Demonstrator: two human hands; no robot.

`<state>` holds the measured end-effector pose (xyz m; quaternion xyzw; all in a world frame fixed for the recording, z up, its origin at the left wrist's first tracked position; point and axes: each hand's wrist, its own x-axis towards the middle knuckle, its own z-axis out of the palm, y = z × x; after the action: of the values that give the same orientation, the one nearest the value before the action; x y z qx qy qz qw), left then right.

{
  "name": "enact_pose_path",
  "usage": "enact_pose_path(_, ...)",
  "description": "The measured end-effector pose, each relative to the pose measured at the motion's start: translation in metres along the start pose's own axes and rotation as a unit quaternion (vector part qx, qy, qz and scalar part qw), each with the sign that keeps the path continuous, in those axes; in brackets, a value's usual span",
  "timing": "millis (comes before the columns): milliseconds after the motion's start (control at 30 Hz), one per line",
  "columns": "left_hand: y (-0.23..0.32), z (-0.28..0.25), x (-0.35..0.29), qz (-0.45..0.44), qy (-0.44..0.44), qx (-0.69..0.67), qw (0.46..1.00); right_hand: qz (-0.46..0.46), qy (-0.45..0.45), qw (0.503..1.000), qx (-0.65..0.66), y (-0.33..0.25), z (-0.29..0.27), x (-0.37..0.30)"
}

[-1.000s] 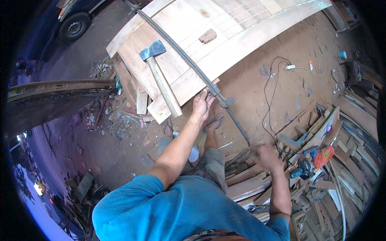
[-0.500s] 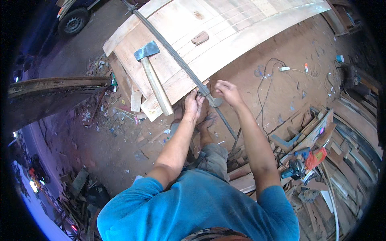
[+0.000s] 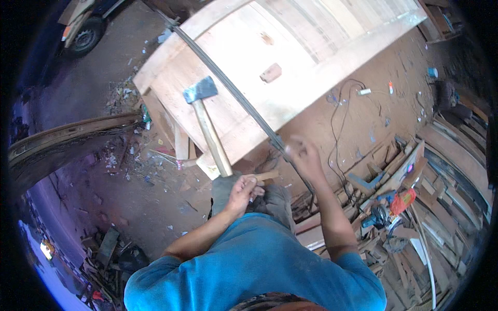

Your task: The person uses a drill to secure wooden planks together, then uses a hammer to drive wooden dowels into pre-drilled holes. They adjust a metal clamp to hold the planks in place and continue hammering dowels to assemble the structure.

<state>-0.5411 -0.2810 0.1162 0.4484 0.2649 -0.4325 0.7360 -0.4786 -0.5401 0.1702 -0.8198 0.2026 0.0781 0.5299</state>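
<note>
At 2 o'clock from the left hand (image 3: 241,196) pinching it, a wood piece (image 3: 267,175) is projecting, probably handling light and stiff, suiting long-edge gripping; the right hand (image 3: 306,156) is hovering near the clamp (image 3: 228,86), closure too blurred to tell.

Blurring at right hand (image 3: 306,158); hiding one end of wood strip (image 3: 268,175) within left hand (image 3: 243,193); cropping wooden panel (image 3: 244,52) at top.

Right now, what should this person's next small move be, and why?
Probably steady the metal clamp with the right hand: it looks empty, though blurred, and is close beside that clamp, while the left hand holds a small wood piece.
</note>
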Motion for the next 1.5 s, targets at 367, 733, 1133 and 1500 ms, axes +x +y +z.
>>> enact_pose_path(367,0.311,-0.024,0.13,0.316,0.068,0.323,0.89,0.099,0.091,0.916,0.377,-0.075,-0.082,0.144)
enact_pose_path(733,0.563,-0.193,0.32,0.104,0.036,0.276,0.955,0.18,0.073,0.978,-0.07,0.028,0.004,0.008)
enact_pose_path(1133,0.556,-0.228,0.347,0.111,0.044,0.472,0.873,0.163,-0.042,0.963,-0.212,0.036,0.037,-0.01)
enact_pose_path(1500,0.569,-0.225,0.355,0.004,0.005,0.444,0.896,0.166,-0.014,0.96,-0.227,0.026,0.039,-0.013)
